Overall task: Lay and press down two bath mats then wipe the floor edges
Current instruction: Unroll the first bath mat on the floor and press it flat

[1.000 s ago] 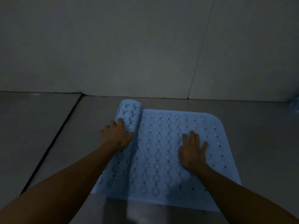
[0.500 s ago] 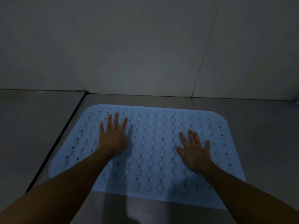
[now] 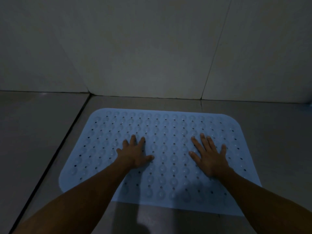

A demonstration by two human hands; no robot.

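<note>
A light blue rubber bath mat (image 3: 168,125) with rows of round bumps and small holes lies fully unrolled and flat on the grey tiled floor, close to the wall. My left hand (image 3: 134,153) rests palm down on the mat's left-centre with fingers spread. My right hand (image 3: 209,157) lies palm down on the right-centre, fingers spread too. Neither hand holds anything. Only this one mat is in view.
A tiled wall (image 3: 152,48) rises just behind the mat's far edge. A dark floor joint (image 3: 55,147) runs diagonally along the mat's left side. Bare floor tile (image 3: 30,132) lies to the left, and something small and pale blue (image 3: 310,104) shows at the right edge.
The mat's rolled left part has been spread flat. My left hand moved from the roll onto the flat mat and then slid toward me; the right hand stayed pressed in place.
</note>
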